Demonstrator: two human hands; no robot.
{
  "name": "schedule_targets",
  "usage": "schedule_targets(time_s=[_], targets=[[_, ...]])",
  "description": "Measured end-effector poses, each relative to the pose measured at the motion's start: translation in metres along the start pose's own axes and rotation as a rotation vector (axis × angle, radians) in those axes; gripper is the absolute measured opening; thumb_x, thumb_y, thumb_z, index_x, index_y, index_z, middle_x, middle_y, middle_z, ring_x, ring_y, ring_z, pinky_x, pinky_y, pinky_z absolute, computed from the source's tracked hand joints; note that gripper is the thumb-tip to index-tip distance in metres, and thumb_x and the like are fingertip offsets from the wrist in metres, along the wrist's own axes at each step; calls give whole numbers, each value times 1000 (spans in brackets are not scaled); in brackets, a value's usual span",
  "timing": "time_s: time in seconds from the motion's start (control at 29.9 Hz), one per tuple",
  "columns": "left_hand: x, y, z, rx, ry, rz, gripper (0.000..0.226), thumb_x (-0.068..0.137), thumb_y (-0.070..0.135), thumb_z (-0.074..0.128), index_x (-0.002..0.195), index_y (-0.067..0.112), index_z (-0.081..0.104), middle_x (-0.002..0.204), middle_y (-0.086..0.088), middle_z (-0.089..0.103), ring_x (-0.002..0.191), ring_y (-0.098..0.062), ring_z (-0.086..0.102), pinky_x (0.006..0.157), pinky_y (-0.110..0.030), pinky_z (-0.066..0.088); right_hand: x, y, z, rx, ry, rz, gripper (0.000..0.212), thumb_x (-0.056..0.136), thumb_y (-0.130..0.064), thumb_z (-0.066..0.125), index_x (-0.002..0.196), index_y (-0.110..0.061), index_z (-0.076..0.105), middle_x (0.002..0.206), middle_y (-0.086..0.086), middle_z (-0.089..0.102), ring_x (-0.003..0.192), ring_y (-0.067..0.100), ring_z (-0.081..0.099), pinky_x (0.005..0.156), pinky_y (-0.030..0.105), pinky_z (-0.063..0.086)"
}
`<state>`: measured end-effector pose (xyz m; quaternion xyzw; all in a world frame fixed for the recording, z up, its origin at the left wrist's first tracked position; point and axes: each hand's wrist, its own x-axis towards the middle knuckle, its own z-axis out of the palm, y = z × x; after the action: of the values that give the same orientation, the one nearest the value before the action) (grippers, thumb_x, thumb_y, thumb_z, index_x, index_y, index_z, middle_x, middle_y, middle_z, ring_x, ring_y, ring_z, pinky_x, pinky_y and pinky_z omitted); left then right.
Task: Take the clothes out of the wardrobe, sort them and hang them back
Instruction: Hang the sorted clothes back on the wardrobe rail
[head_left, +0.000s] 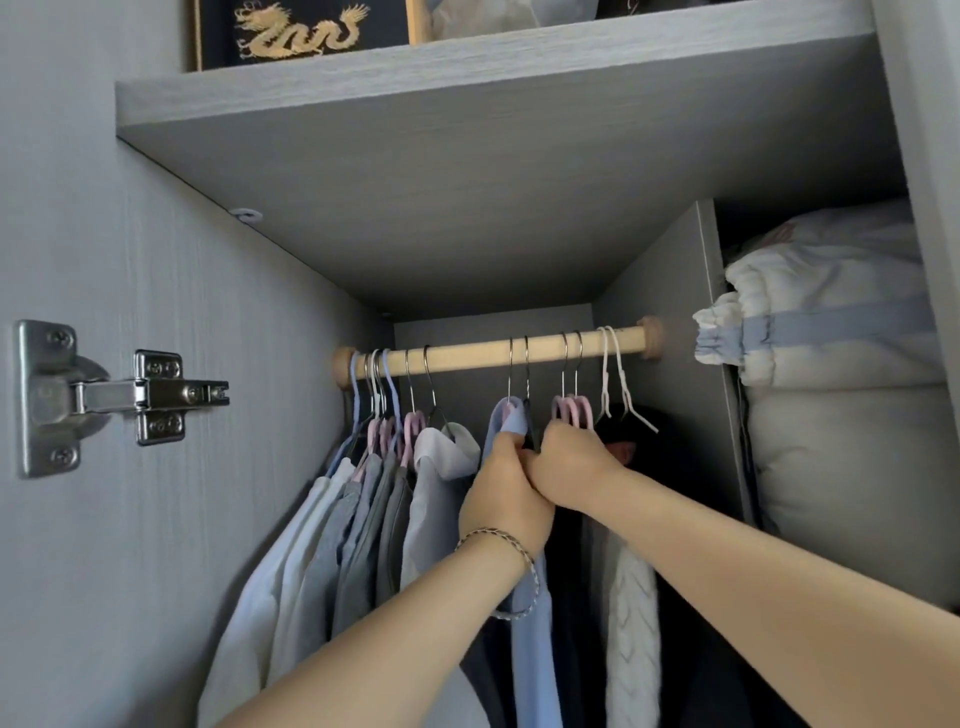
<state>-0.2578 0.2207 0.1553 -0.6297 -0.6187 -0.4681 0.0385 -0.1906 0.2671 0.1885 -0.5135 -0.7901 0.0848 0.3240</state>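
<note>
The right hand (571, 462) buries its fingertips in the dark garments (641, 431); whether they pinch cloth or a hanger cannot be told. The top edge cuts off the dragon picture (296, 31) on the upper shelf (467, 67), the right edge the bedding (841, 405), the bottom edge the clothes (322, 571).

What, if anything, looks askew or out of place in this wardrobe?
Nothing stands out. The hangers all hook over the wooden rail; the left hand grips the light blue shirt, the right hand a dark garment.

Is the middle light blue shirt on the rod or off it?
On: the light blue shirt hangs by its hook over the wooden rod; left hand grips its collar.
</note>
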Motion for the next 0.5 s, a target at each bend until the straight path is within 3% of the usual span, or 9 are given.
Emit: schedule_targets(time_s=[0.07, 0.1, 0.17, 0.2, 0.27, 0.33, 0.44, 0.5], targets=[[-2, 0, -13, 145, 28, 9, 35, 95, 13, 42, 128, 20, 42, 100, 6, 57, 87, -19, 56, 69, -26, 42, 4, -2, 3, -55, -79, 55, 32, 99, -17, 39, 69, -6, 41, 72, 6, 45, 91, 23, 55, 58, 21, 36], [-2, 1, -21, 255, 58, 39, 31, 95, 15, 41, 126, 20, 44, 109, 4, 58, 94, -21, 57, 67, -27, 42, 5, -1, 3, -61, -101, 91, 31, 99, -13, 37, 69, -5, 43, 73, 8, 45, 88, 25, 56, 62, 22, 38], [-4, 0, -36, 463, 141, 109, 27, 96, 22, 40, 122, 20, 48, 121, 5, 54, 108, -21, 52, 74, -27, 39, 8, 10, 6, 61, -63, 136, 23, 97, -9, 37, 101, 2, 57, 103, 18, 58, 111, 32, 55, 85, 32, 44], [-3, -4, -41, 538, 167, 115, 27, 96, 25, 40, 121, 20, 49, 124, 5, 52, 113, -20, 49, 83, -29, 38, 9, 18, 7, 146, -5, 169, 30, 96, -9, 38, 117, 3, 54, 119, 21, 56, 119, 33, 51, 94, 35, 41], [0, -14, -49, 592, 145, -2, 31, 95, 28, 43, 123, 17, 48, 129, 1, 49, 120, -21, 47, 97, -34, 36, 8, 26, 7, 218, 79, 252, 37, 95, -8, 38, 130, 4, 45, 132, 22, 49, 124, 34, 47, 99, 36, 39], [0, -23, -52, 595, 48, -128, 40, 92, 22, 49, 131, 11, 43, 135, -4, 43, 122, -24, 45, 101, -37, 37, 7, 28, 10, 205, 133, 260, 41, 95, -9, 38, 134, 2, 38, 135, 22, 45, 124, 35, 46, 99, 37, 39], [2, -26, -50, 690, 0, -183, 44, 88, 8, 52, 131, 9, 42, 137, -9, 39, 124, -27, 42, 107, -34, 30, -9, 10, 11, -48, 304, 36, 38, 96, -22, 40, 132, -11, 38, 136, 15, 39, 124, 34, 40, 100, 40, 36], [3, -20, -50, 641, 7, -270, 27, 88, 4, 47, 114, 12, 49, 126, -12, 53, 124, -29, 44, 112, -33, 24, -18, -5, 13, -236, 291, -152, 40, 97, -39, 36, 127, -15, 46, 132, 10, 43, 125, 30, 34, 101, 39, 31]])
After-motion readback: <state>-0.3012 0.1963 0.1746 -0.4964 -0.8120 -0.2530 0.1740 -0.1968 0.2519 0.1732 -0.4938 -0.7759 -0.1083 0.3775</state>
